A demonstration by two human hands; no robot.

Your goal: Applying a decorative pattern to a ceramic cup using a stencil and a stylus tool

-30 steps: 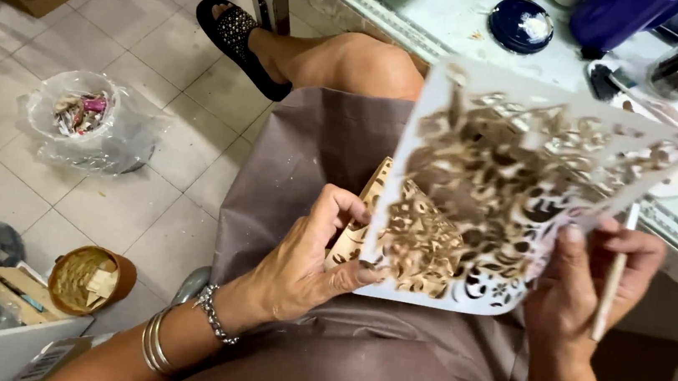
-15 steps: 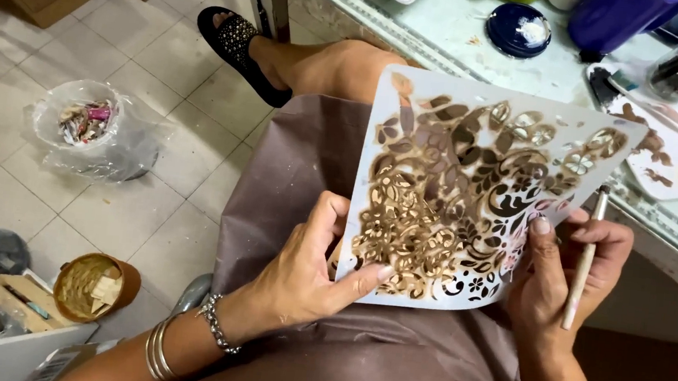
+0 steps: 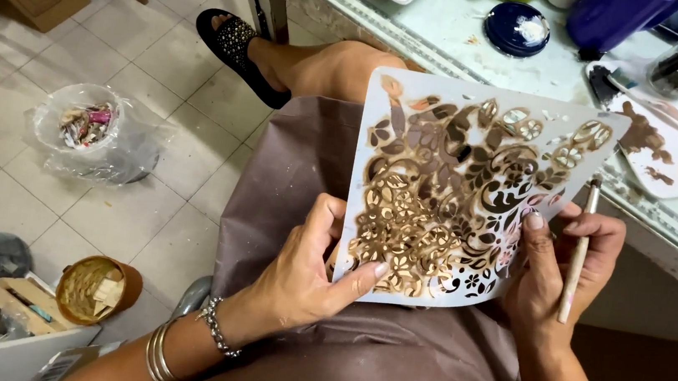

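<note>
Both hands' fingers pinch the thin white cut-out stencil sheet (image 3: pixel 456 194), paint-smeared brown, likely light and floppy; right hand (image 3: pixel 570 265) also holds a brush (image 3: pixel 578 249), left hand (image 3: pixel 309 276) grips the lower edge.

Mauve apron (image 3: pixel 355 360), silver bangles (image 3: pixel 162 354) + bracelet (image 3: pixel 216 325), black sandal (image 3: pixel 240 50).

Open tiled floor (image 3: pixel 44 201) left of lap; cluttered table (image 3: pixel 487 63) crowding close behind raised stencil (image 3: pixel 455 203).
</note>
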